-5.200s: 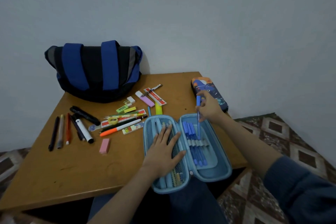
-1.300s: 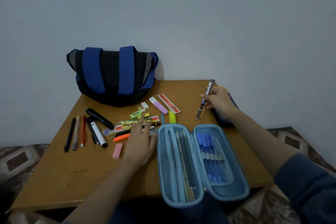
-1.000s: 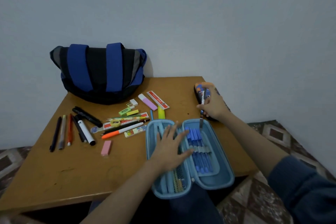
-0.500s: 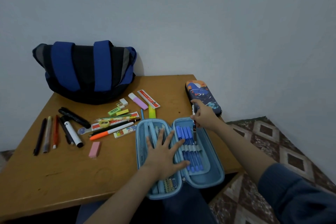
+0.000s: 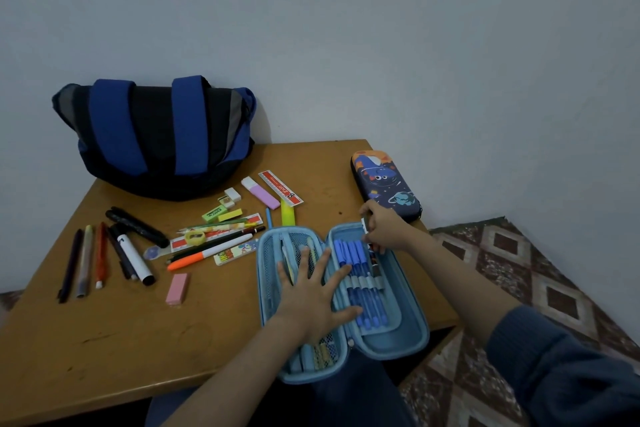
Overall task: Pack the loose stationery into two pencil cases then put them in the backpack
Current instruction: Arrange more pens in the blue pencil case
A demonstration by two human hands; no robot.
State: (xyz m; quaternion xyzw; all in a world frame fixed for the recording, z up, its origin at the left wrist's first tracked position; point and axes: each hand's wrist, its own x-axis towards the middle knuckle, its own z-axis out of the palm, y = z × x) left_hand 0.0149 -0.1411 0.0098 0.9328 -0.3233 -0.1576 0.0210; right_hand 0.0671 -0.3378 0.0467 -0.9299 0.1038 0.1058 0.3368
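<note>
A light-blue pencil case [image 5: 405, 329] lies open at the table's front edge. My left hand [image 5: 313, 295] presses flat on its mesh half, fingers spread. My right hand [image 5: 382, 230] pinches a dark pen [image 5: 374, 262] and holds it in the elastic loops beside several blue pens [image 5: 356, 277]. A shut dark-blue space-print pencil case [image 5: 386, 184] lies at the back right. The blue-and-black backpack [image 5: 156, 135] stands at the back left against the wall. Loose pens, markers, rulers and erasers [image 5: 207, 239] are spread left of the open case.
The wooden table [image 5: 104, 340] stands in a corner between two pale walls. A pink eraser [image 5: 177, 288] lies alone near the middle. A patterned carpet [image 5: 519, 288] covers the floor to the right.
My right hand has pushed the dark pen down into the loops of the open case. My left hand has stayed flat on the mesh half.
</note>
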